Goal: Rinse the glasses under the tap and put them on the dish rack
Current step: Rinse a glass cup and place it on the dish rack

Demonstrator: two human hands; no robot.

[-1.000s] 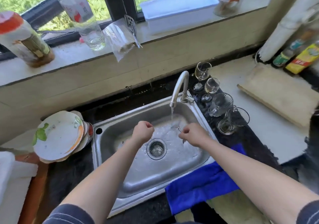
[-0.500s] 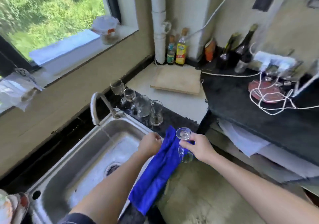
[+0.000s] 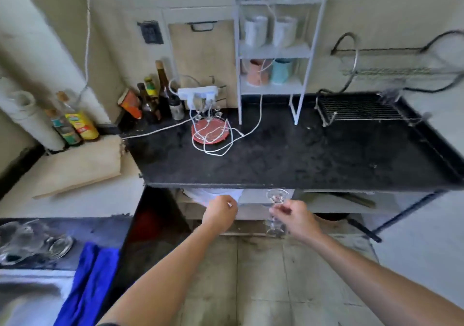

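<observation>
My right hand grips a small clear stemmed glass by its stem, foot up and bowl down, in front of the black counter's near edge. My left hand is curled into a loose fist beside it and holds nothing. The wire dish rack stands at the far right of the black counter, with no glasses on it. Other glasses stand on the dark ledge at the lower left, by the sink.
A blue cloth hangs over the sink's edge. White cables and a red mat lie mid-counter. Bottles, a wooden board and a white shelf unit stand behind. Tiled floor lies below my arms.
I have turned right, away from the sink. My right hand carried the glass from under the tap to the black counter's edge; my left hand came along, holding nothing.
</observation>
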